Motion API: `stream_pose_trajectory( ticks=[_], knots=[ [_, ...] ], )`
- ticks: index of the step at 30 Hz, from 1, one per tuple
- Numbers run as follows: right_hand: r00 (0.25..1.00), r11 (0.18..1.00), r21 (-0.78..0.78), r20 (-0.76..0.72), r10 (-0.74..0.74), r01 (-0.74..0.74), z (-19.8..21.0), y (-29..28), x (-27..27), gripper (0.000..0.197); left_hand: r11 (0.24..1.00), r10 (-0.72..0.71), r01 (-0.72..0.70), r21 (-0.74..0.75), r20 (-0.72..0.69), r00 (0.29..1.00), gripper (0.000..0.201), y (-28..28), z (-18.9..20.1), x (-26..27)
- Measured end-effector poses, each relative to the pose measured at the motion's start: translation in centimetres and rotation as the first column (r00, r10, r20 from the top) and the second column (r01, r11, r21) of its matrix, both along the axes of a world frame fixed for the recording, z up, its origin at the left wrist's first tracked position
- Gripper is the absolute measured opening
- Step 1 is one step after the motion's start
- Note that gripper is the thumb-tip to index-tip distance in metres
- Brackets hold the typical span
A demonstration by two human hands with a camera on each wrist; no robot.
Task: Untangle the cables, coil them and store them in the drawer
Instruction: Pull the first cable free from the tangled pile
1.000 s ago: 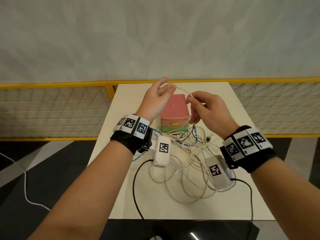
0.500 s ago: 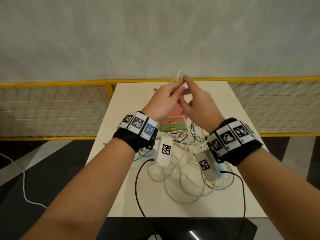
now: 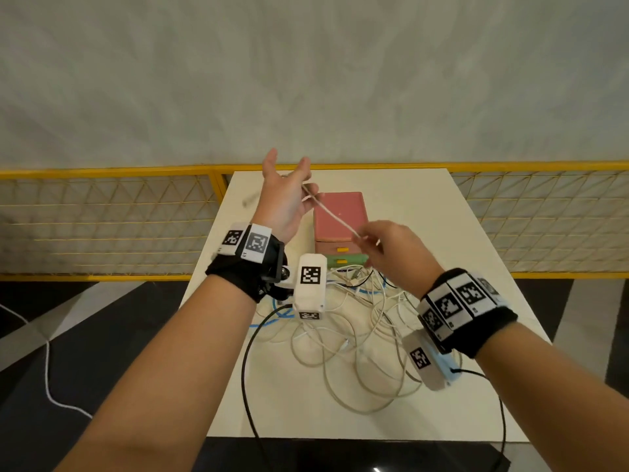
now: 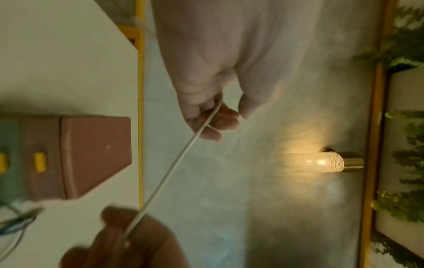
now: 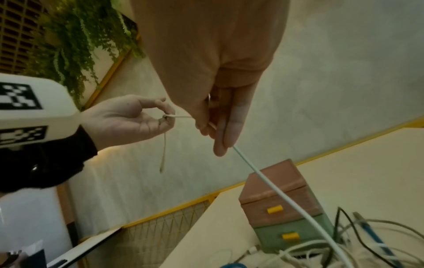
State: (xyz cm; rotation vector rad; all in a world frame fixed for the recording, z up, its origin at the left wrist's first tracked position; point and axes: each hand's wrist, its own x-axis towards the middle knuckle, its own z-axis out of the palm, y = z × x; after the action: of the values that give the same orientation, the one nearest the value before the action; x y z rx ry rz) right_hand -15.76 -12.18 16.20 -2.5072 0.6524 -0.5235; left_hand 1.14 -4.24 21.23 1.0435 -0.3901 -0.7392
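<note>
Both forearms extended, raised. Left hand [image 3: 284, 195] higher, thumb and forefinger spread, other fingers curled. Right hand [image 3: 391, 253] lower, fingertips pinched together.

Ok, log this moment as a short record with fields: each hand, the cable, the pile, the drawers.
left hand: raised over the table's far side, pinches the white cable near its end, short tail hanging below
right hand: pinches the same cable lower down
white cable: stretched taut between both hands, runs on down into the pile
cable pile: white, blue and black cables tangled on the table
drawer unit: pink over green, yellow handles, both drawers closed
</note>
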Motion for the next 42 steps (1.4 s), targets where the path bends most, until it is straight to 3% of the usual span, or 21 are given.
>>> stream_pose_trajectory(
  ticks=[5,8,10,12,14,16,19,22,24,29,32,35,37,38,40,42],
  knots=[
    [0.989,1.0,-0.011,-0.149,0.006,-0.007,-1.8,0.2,-1.6,0.014,0.988,0.113,-0.115,0.1,0.025,0.993,0.07,0.3,-0.2,1.9],
    [0.959,1.0,0.019,-0.284,0.02,-0.015,-2.2,0.2,-2.2,0.014,0.987,0.084,-0.091,0.135,0.057,0.995,0.029,0.4,-0.6,2.3],
    [0.954,0.999,0.03,-0.296,0.035,-0.028,-1.7,0.4,-2.0,0.016,0.99,-0.007,-0.009,0.143,0.111,0.994,0.023,0.5,-0.9,1.6],
    [0.975,0.993,0.109,-0.211,0.074,-0.052,-0.4,1.1,-1.1,0.033,0.991,-0.079,0.059,0.121,0.168,0.983,0.026,0.3,-1.0,0.3],
    [0.994,0.954,0.286,-0.036,0.105,-0.09,1.0,2.0,0.4,0.042,0.988,-0.144,0.127,0.09,0.23,0.962,0.024,0.2,-1.1,-1.2],
    [0.991,0.919,0.373,0.091,0.102,-0.129,2.0,2.5,1.9,0.036,0.974,-0.223,0.204,0.097,0.269,0.937,0.02,0.2,-0.9,-2.6],
    [0.983,0.893,0.427,0.167,0.075,-0.14,2.2,2.5,3.1,0.013,0.957,-0.289,0.279,0.074,0.266,0.92,0.017,0.5,-0.4,-3.3],
    [0.99,0.922,0.371,0.129,0.062,-0.106,1.8,2.6,2.9,0.018,0.971,-0.231,0.238,-0.024,0.163,0.959,0.018,0.6,0.7,-2.6],
    [0.988,0.914,0.382,0.124,0.095,-0.136,1.7,3.0,2.6,0.022,0.977,-0.205,0.211,-0.016,0.164,0.965,0.018,0.8,1.3,-2.0],
    [0.961,0.786,0.559,0.086,0.261,-0.264,1.0,2.7,1.1,0.027,0.992,-0.081,0.102,-0.075,0.248,0.965,0.028,1.8,2.8,-0.8],
    [0.96,0.775,0.6,-0.041,0.277,-0.198,-0.1,1.3,-0.6,0.031,0.991,0.047,-0.021,-0.134,0.197,0.979,0.04,3.2,4.7,0.6],
    [0.965,0.801,0.59,-0.138,0.221,-0.099,-0.9,0.1,-2.0,0.029,0.989,0.104,-0.069,-0.131,0.288,0.952,0.044,4.3,6.0,1.8],
    [0.981,0.855,0.515,-0.127,0.148,-0.062,-0.7,-0.7,-2.3,0.025,0.999,0.051,-0.052,-0.009,0.433,0.9,0.042,4.4,6.1,1.3],
    [0.988,0.894,0.445,-0.104,0.116,-0.058,-0.3,-1.0,-2.2,0.024,0.994,-0.005,-0.054,0.092,0.548,0.836,0.042,4.1,5.7,0.8],
    [0.996,0.966,0.249,-0.026,0.081,-0.072,0.8,-1.2,-1.5,0.024,0.95,-0.224,-0.027,0.312,0.737,0.638,0.036,3.3,4.5,-1.0],
    [0.991,0.989,0.106,0.1,0.089,-0.099,2.5,-0.8,-0.6,0.018,0.852,-0.492,0.101,0.514,0.721,0.488,0.03,2.4,2.7,-3.0]
  ],
)
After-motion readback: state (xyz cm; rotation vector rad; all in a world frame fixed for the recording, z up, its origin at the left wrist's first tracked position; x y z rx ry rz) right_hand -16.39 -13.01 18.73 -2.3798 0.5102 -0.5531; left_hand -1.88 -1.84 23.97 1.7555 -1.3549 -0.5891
